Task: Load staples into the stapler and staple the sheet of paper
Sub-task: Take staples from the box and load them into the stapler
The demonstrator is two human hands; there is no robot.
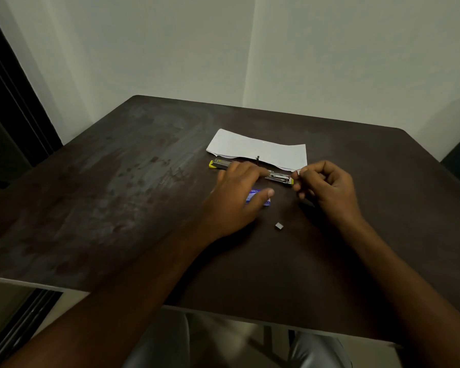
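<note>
Dark tabletop (pixel 117 181): left hand (pixel 237 197) presses flat, steadying the opened stapler (pixel 276 177); right hand (pixel 327 187) pinches at its tray (staples unseen), probably loading.

Head-height view down onto table (pixel 117 181)

Stapler (pixel 278 177) lies before paper (pixel 258 150), staple box (pixel 258 199) nearer.

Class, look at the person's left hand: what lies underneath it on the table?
Under the left hand lie the middle of the opened stapler and part of a blue staple box. How much of each is hidden cannot be told; the stapler's yellow ends stick out either side.
</note>
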